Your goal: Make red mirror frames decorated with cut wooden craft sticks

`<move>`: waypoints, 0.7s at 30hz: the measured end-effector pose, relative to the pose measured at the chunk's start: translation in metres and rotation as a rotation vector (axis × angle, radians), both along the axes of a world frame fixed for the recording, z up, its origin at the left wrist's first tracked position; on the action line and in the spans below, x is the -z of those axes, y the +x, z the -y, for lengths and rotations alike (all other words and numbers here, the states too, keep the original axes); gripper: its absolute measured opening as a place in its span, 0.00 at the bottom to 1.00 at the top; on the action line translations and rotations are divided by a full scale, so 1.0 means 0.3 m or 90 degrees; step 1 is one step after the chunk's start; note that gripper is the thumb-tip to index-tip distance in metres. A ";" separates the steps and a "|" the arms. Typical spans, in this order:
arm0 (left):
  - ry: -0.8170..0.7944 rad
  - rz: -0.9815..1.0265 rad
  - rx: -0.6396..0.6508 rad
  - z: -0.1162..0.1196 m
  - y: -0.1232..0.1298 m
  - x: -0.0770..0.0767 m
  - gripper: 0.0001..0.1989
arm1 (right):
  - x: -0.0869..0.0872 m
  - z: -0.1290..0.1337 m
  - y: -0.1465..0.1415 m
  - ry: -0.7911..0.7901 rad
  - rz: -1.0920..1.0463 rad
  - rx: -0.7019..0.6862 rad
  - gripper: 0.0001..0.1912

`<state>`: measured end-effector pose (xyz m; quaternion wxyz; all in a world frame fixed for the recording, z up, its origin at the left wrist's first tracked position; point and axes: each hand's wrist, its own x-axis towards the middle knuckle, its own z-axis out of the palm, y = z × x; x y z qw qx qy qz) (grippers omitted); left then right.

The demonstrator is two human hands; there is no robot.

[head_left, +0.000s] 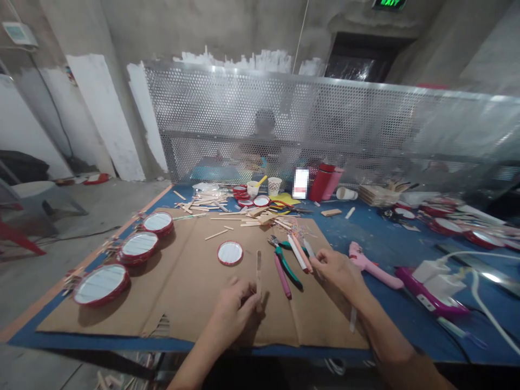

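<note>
In the lower middle of the frame, the left hand (pixel 238 303) pinches a flat wooden craft stick (pixel 259 273) between thumb and fingers, holding it nearly upright above a cardboard sheet (pixel 190 303). Right of centre, the fingers of the right hand (pixel 335 269) are drawn narrow at a pale stick (pixel 310 250); whether they grip it, I cannot tell. Just left of that hand lie white and orange sticks, then teal-handled cutting pliers (pixel 290 267) with a pink stick (pixel 283 277) beside them. A red-rimmed round disc (pixel 230 253) lies near centre; similar discs line the left side. A pink glue gun (pixel 371 265) rests at right.
</note>
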<state>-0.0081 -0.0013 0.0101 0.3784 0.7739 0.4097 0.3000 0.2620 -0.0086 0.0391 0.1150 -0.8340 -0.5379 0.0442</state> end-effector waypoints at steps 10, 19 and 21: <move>-0.015 0.015 0.008 0.001 -0.002 0.000 0.10 | 0.012 -0.002 0.016 0.086 -0.025 -0.029 0.18; -0.023 0.029 0.007 -0.003 -0.003 0.005 0.09 | -0.044 0.084 -0.119 0.222 -0.198 -0.177 0.20; -0.030 0.033 0.003 -0.002 -0.002 0.009 0.09 | -0.042 0.102 -0.165 0.215 -0.221 -0.220 0.20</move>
